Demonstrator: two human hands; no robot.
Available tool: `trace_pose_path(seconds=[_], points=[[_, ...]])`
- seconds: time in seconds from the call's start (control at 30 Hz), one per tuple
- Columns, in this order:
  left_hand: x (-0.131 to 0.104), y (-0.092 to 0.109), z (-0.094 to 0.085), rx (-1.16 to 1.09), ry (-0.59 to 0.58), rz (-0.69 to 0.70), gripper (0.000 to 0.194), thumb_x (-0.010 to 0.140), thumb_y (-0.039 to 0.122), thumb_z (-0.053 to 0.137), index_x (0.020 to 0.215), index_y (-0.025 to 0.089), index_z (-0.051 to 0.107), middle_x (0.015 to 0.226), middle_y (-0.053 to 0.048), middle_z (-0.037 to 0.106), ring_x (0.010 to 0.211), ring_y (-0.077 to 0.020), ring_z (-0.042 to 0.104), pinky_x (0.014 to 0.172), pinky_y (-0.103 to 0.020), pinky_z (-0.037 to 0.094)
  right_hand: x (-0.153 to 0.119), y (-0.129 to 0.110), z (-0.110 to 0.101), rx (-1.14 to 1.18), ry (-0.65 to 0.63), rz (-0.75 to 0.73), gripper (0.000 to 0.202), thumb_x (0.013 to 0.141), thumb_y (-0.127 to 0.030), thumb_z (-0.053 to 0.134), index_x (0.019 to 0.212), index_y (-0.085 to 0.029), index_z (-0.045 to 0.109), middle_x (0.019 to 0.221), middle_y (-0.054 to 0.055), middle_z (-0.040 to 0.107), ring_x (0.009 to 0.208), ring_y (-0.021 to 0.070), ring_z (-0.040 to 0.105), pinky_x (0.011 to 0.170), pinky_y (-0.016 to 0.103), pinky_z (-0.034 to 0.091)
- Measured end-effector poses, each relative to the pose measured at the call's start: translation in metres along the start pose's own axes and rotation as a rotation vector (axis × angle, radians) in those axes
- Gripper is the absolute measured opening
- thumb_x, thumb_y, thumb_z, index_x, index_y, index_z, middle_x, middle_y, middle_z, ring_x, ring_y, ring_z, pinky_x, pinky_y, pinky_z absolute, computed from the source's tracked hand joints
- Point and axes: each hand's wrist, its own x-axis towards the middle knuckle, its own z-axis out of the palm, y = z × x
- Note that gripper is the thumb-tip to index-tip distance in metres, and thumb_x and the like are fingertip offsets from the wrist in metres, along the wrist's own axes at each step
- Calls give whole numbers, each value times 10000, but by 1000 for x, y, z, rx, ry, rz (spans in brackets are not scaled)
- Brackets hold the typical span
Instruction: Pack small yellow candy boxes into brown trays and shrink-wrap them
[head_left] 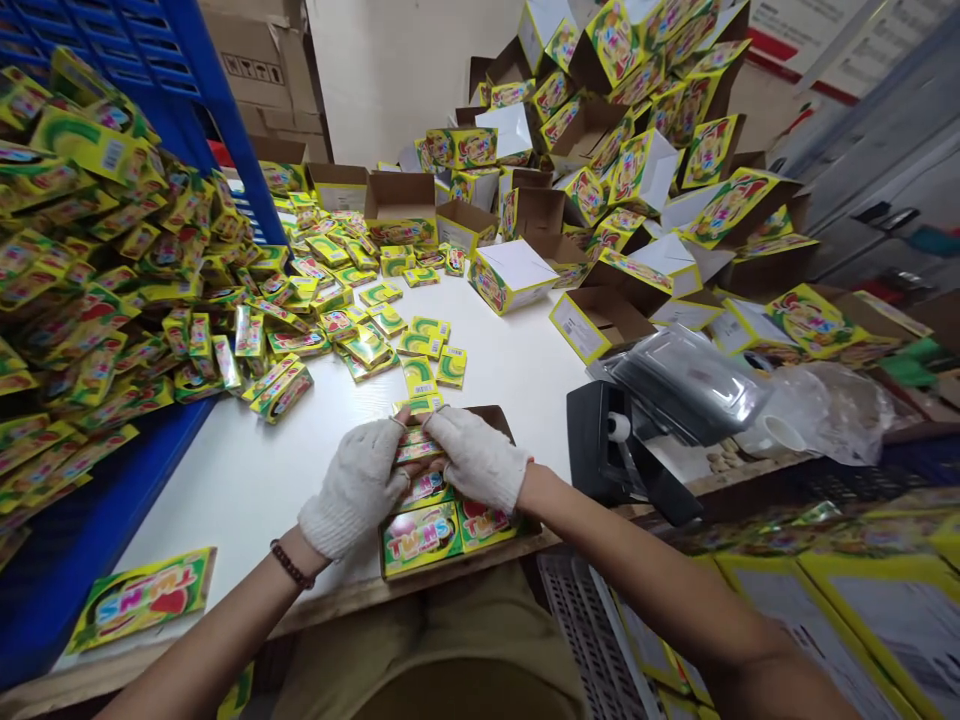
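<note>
Both hands wear white knitted gloves with bare fingertips. My left hand [360,488] and my right hand [480,455] close from either side round a short stack of small yellow-green packs [417,446]. The stack is held over an open display box [384,560] at the table's front edge. Inside that box lie larger flat packs [421,536] with pink and blue lettering. Just beyond my fingers, several loose small packs [424,338] lie on the white table [337,395].
A blue crate [169,470] spills a big heap of small packs [97,300] on the left. Empty display boxes [517,275] are piled at the back right. A black tape dispenser [600,445] and clear plastic trays [686,380] sit right of my hands.
</note>
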Motion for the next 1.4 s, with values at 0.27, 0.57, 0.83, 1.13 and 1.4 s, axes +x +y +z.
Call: trace_pose_path(seconds=[0.27,0.57,0.83,1.13,1.4], points=[[8,15,-23,39,29,-32,563,838,331,598,1348,117,490,1141,-153,645,1059,-293,615,888,-418,517,3,2,-42,-94,-234,92,228,919,-182,543,1138,-144,596,1116,114,662,982,226,608,855,352,479],[-9,58,-12,114,-588,111,226,922,311,527,943,165,698,1074,-135,686,1086,-310,616,935,-479,498,9,19,-55,-245,-767,286,362,872,-158,567,1222,-102,641,1197,206,680,1027,296,670,767,328,488],[-22,52,-16,-42,-432,135,228,938,284,494,886,180,690,1094,-107,701,1038,-267,645,918,-438,536,7,28,-28,-240,-777,179,464,857,-169,588,1319,-201,599,1274,159,631,1109,289,643,882,363,518],[24,-88,-59,288,-55,-616,266,851,368,547,1003,158,608,1080,-143,612,1074,-348,580,914,-514,491,-3,18,-16,-295,-683,225,585,754,-95,655,1329,-187,599,1252,201,643,1097,352,658,849,434,543],[13,-97,-67,-52,-33,-779,445,834,421,582,1208,180,595,1158,-86,672,1092,-290,623,971,-451,502,3,19,-37,-9,-343,264,308,864,-181,595,1164,-201,663,1168,107,674,1038,262,652,860,368,515]])
